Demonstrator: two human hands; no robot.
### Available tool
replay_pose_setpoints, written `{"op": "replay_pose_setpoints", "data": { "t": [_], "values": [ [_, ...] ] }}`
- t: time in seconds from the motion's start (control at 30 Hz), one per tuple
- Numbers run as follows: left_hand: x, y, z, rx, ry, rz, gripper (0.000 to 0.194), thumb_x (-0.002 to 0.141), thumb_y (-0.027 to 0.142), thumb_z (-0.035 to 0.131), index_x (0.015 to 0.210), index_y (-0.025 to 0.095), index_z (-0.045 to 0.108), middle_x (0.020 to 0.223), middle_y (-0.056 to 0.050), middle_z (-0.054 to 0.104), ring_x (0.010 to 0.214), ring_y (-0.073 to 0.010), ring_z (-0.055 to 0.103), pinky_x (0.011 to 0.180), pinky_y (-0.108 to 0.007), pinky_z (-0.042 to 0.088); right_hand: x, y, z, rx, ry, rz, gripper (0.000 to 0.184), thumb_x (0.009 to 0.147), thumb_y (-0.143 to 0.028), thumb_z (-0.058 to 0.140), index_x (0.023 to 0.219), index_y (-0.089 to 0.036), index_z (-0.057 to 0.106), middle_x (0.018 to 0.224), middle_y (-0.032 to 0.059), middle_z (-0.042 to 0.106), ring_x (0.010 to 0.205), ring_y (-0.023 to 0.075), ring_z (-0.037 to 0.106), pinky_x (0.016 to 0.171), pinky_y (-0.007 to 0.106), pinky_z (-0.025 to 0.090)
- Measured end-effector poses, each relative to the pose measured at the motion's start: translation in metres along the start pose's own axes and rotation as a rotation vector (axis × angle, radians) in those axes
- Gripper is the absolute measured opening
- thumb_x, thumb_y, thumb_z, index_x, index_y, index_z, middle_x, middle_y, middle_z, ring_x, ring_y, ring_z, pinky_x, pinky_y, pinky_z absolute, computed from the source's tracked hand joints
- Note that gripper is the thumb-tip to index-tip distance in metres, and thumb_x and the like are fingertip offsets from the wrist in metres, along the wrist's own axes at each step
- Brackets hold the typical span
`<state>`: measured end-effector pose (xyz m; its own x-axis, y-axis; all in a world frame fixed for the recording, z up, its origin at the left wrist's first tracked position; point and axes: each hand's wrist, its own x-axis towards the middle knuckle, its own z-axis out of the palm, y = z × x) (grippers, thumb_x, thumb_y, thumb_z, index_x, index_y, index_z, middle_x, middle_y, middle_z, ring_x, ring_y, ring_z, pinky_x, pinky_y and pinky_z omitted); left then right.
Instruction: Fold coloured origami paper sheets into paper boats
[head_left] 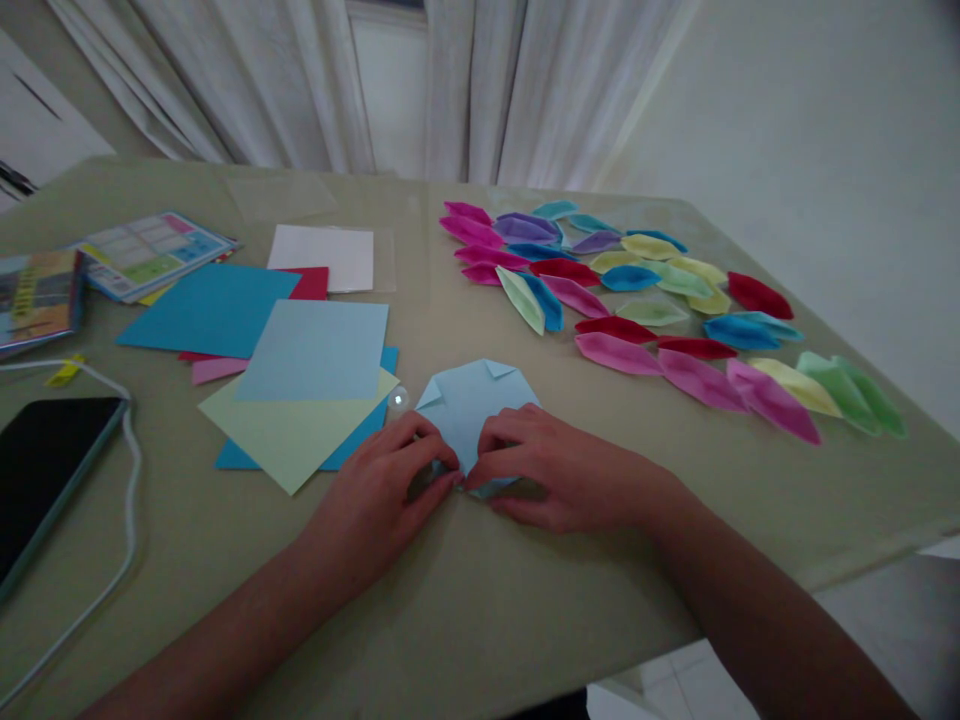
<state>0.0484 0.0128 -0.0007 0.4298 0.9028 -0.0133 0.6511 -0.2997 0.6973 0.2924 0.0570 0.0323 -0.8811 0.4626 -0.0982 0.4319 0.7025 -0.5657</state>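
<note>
A light blue sheet of origami paper (476, 395) lies flat on the table in front of me, with its far corners folded inward. My left hand (401, 470) pinches its near edge from the left, thumb and fingers pressed together. From the right, my right hand (544, 465) pinches the same near edge, its fingertips almost touching those of the left. The fingers and palms hide part of the near edge, so the shape of the fold there does not show fully.
Loose square sheets in light blue (315, 350), pale green (292, 440) and blue (217, 310) overlap at the left. A phone (52, 480) and white cable (133, 480) lie nearer. Several folded paper pieces (622, 355) spread across the right. A small clear round object (398, 400) sits beside my left hand.
</note>
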Motion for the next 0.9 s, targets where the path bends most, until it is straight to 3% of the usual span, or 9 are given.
{"op": "replay_pose_setpoints", "data": {
  "t": [0.27,0.73,0.9],
  "values": [
    [0.000,-0.003,0.000,-0.006,0.006,0.013,0.011,0.101,0.026,0.061,0.097,0.023,0.070,0.107,-0.003,0.063,0.097,-0.0217,0.063,0.087,-0.037,0.051,-0.004,-0.009,-0.002,-0.232,-0.075,-0.069,0.022,0.101,-0.026,0.066,0.119,-0.026,0.078,0.102,0.0061,0.070,0.094,0.0230,0.060,0.086,0.039,0.037],
    [0.001,0.000,0.000,0.001,0.009,0.005,0.013,0.101,0.028,0.060,0.095,0.023,0.070,0.106,-0.004,0.063,0.095,-0.0223,0.063,0.086,-0.038,0.051,-0.005,-0.013,-0.001,-0.213,-0.021,-0.074,0.018,0.100,-0.025,0.067,0.113,-0.026,0.079,0.102,0.0050,0.071,0.093,0.0221,0.060,0.085,0.040,0.038],
    [0.001,-0.003,-0.002,-0.020,-0.013,0.012,0.012,0.102,0.027,0.061,0.097,0.023,0.070,0.106,-0.003,0.063,0.095,-0.0214,0.063,0.086,-0.036,0.050,-0.005,-0.013,-0.001,-0.244,-0.045,-0.065,0.015,0.100,-0.026,0.066,0.095,-0.024,0.080,0.096,0.0044,0.071,0.087,0.0212,0.060,0.086,0.040,0.038]
  ]
}}
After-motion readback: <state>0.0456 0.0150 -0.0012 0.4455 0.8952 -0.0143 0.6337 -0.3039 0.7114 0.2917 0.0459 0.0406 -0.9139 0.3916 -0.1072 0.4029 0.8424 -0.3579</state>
